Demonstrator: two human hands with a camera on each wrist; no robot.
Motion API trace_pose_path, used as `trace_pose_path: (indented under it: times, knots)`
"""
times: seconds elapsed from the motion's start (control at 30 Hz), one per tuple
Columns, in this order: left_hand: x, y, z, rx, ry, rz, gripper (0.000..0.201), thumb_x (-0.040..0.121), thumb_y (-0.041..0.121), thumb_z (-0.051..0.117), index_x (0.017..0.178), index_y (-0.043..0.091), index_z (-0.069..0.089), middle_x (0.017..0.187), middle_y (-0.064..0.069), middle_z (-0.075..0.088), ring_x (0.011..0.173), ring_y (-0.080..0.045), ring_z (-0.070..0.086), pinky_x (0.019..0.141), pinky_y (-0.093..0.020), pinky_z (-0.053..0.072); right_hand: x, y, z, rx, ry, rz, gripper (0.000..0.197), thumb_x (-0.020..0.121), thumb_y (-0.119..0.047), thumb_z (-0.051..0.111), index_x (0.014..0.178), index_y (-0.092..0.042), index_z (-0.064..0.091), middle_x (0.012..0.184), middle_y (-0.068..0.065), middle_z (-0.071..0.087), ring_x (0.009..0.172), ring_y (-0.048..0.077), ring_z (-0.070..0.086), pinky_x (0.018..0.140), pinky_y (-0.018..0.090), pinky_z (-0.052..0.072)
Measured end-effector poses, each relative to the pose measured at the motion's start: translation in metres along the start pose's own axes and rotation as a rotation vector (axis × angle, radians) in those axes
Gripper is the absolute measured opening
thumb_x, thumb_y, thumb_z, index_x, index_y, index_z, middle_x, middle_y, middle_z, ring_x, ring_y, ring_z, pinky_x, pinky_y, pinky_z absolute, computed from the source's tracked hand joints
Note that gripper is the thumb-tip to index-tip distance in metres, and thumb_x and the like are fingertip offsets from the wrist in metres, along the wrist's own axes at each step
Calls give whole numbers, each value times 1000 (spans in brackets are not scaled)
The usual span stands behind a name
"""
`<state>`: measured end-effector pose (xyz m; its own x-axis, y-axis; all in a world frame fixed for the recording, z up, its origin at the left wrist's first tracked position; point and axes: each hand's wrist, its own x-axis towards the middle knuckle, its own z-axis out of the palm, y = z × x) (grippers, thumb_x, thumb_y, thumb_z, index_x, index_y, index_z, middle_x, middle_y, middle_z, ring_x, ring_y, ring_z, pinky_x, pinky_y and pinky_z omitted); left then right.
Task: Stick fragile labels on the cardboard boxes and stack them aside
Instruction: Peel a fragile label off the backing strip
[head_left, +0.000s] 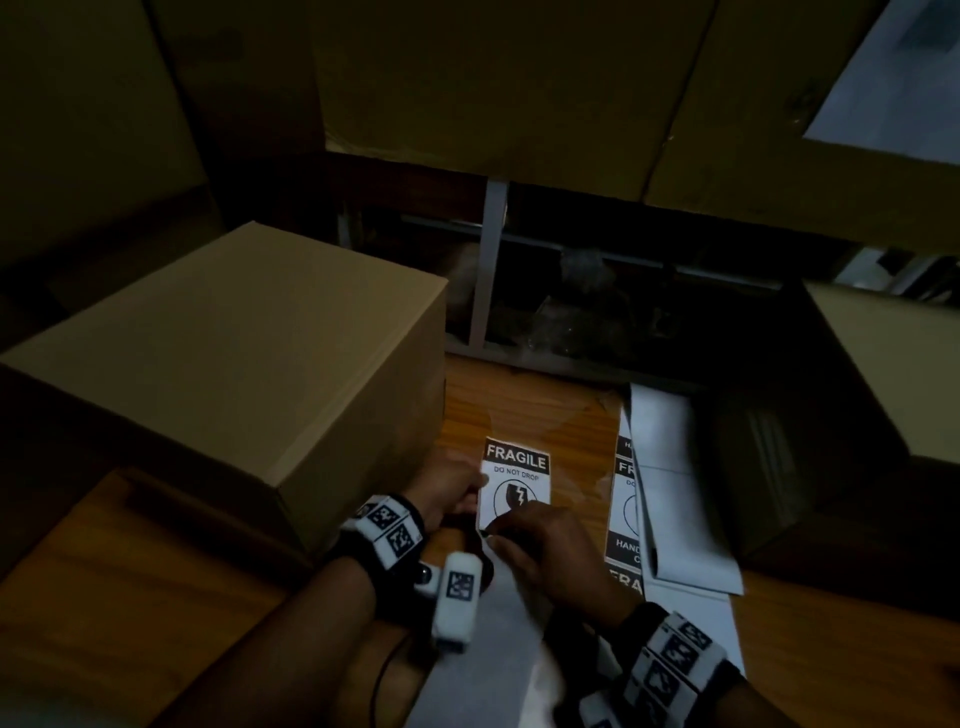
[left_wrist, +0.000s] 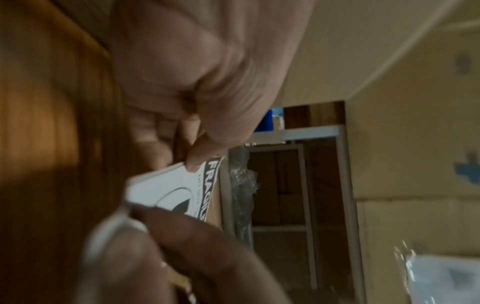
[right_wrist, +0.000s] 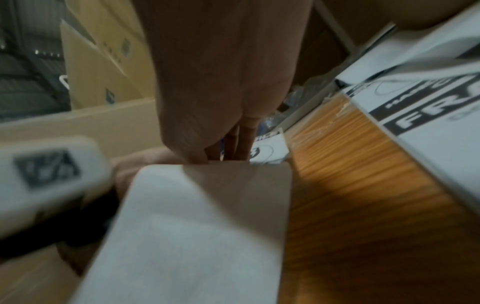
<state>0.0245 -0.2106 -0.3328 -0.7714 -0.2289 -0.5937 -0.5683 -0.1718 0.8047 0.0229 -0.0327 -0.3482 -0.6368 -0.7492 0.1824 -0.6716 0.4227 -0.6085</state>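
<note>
Brown cardboard box (head_left: 223, 364) sits closed on the wooden table (head_left: 530, 415), left of both hands, top face bare: no label on it yet. Fragile label (head_left: 517, 480) is just right of the box's near corner, low over the table.

Left hand (head_left: 449, 493) pinches the label's left edge, thumb on top, fingers curled under. Right hand (head_left: 558, 551) is curled at the label's near end, pinching the white backing strip (head_left: 498, 613) that trails toward the body. Looks like the peel step: sticker coming off its liner.

To do it well:
- pull the backing back low and flat, not upward, so the sticker doesn't curl
- keep the left pinch at the very edge, off the glue
- once free, land one edge on the box top first, then smooth across to push air out

View differences:
- head view: whole layout, plus the spare label sheets (head_left: 631, 499) and blank paper to the right, well apart from the box
- left wrist view: thumb tip on the label (left_wrist: 182, 185) beside the black header; head view can't resolve that contact
- right wrist view: backing strip (right_wrist: 202, 226) fills the foreground, running from the fingertips (right_wrist: 197, 154); label (right_wrist: 270, 152) barely visible beyond. Whether the sticker is fully off, no view settles.
</note>
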Motion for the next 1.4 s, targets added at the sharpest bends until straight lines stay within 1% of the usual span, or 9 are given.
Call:
trace_pose_path:
  times: [0.17,0.43,0.6,0.77,0.93,1.07,1.2,1.3,1.4]
  knots:
    - [-4,-3,1,-5,165,116,8,92,-3,57,97,0,62,82,-11,67,58,-14,59,45,-20,49,-7,-3,-20,109,16,67,34,92,-51,58,103,-23,73,93,-8,73,80,4,65,69,29,53]
    - [-45,33,5,-142,48,404,9,94,0,56,97,4,64,93,-10,73,70,-13,71,56,-20,52,21,-9,-68,254,478,393,13,92,-23,66,105,-23,70,86,-22,66,80,-17,62,67,2,44]
    - [-61,85,10,-108,57,615,17,92,3,60,108,7,62,103,-8,69,92,-20,68,66,-21,53,59,-26,-113,666,516,392,11,90,-8,67,97,-14,72,94,1,77,86,13,73,71,24,57]
    - [-64,135,22,13,210,801,24,89,8,67,108,17,55,99,0,60,88,-8,58,63,-11,46,82,-34,-141,561,861,368,13,87,-10,71,81,-21,67,84,1,74,79,16,70,70,32,57]
    - [-67,141,45,200,237,976,9,89,12,67,82,13,63,79,-1,65,76,-8,61,67,-20,48,69,-26,-137,367,865,305,14,86,-15,70,83,-26,63,79,-6,68,74,3,65,68,30,57]
    - [-71,123,69,172,20,951,7,91,17,67,98,18,66,97,1,67,90,-6,65,75,-22,53,50,-13,-124,143,791,180,30,80,-8,73,81,-33,57,74,-12,64,73,1,62,60,15,47]
    - [-58,103,69,509,170,1097,35,90,26,66,124,27,59,126,9,48,118,-2,46,96,-16,40,28,4,-115,172,592,140,9,77,-22,67,86,-20,69,80,-10,70,77,4,66,64,26,54]
    - [-58,100,56,503,-35,997,25,93,34,63,115,22,64,115,10,63,111,-5,57,88,-14,44,19,18,-126,313,546,175,17,80,-30,66,90,-17,72,86,-3,73,83,10,70,72,36,57]
    - [-54,99,40,481,-72,839,15,94,27,62,96,15,71,89,1,72,83,-9,67,71,-23,52,22,25,-145,625,458,232,15,89,-3,66,99,-13,70,98,4,76,94,20,72,82,36,58]
